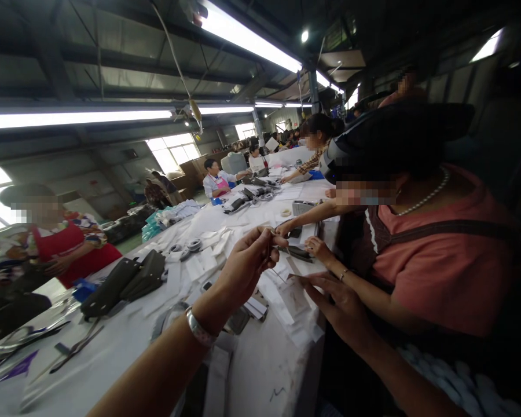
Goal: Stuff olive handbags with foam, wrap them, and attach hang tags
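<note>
My left hand (247, 260) is raised over the long white table (264, 370), a metal bracelet on its wrist. Its thumb and fingers are pinched on something small and thin that I cannot make out. My right hand (334, 304) is lower, at the table's near edge, with fingers stretched out flat over a stack of white paper pieces (293, 301); it holds nothing. Just beyond my hands, a person in a salmon shirt (438, 255) works with both hands on a dark flat part (297, 252).
Dark grey folded pieces (125, 281) lie to the left, with loose white strips (200, 260) and tape rolls (186, 248) around them. Scissors (76, 347) rest near the front left. A person in a red apron (65, 249) sits opposite; other workers line the table farther back.
</note>
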`<state>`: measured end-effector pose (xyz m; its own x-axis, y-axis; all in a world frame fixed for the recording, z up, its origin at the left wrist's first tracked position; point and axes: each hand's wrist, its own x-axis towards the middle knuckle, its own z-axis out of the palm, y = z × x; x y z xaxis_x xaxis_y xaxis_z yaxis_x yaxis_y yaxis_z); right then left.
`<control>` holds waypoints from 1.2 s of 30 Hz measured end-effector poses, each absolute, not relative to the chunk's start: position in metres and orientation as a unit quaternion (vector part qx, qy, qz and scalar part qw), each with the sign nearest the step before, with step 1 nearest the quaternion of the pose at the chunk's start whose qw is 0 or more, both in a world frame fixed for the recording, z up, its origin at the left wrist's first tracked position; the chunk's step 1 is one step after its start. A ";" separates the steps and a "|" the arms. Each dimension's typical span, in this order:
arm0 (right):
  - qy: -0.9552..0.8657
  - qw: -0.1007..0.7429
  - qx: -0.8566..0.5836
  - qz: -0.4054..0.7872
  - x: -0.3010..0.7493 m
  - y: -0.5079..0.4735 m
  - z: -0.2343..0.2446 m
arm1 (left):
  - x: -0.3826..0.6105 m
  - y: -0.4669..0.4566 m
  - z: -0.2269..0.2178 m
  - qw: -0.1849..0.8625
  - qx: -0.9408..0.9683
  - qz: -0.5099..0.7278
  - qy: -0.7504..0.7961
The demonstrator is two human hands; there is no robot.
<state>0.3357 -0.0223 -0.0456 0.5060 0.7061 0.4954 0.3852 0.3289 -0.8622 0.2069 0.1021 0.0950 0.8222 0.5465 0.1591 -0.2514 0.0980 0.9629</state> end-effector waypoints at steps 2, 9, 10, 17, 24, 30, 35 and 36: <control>-0.474 0.680 -0.530 0.180 0.334 -0.021 -0.043 | 0.203 0.101 0.096 0.738 0.606 0.269 0.124; -0.555 0.680 -0.402 0.261 0.302 0.004 -0.019 | 0.179 0.089 0.102 0.737 0.622 0.246 0.101; -0.548 0.674 -0.403 0.288 0.295 0.007 -0.017 | 0.173 0.089 0.103 0.735 0.622 0.251 0.100; -0.442 0.609 -0.384 0.535 0.261 0.006 -0.022 | 0.121 0.099 0.094 0.702 0.623 0.313 0.141; -0.411 0.565 -0.378 0.608 0.229 0.004 -0.034 | 0.035 0.101 0.078 0.628 0.661 0.314 0.266; -0.515 0.366 -0.434 0.642 0.201 0.012 -0.056 | -0.065 0.092 0.051 0.500 0.674 0.331 0.432; -0.557 0.291 -0.417 0.657 0.170 0.017 -0.077 | -0.127 0.081 -0.009 0.501 0.653 0.237 0.517; -0.560 0.290 -0.409 0.659 0.163 0.019 -0.079 | -0.131 0.078 -0.020 0.519 0.654 0.213 0.508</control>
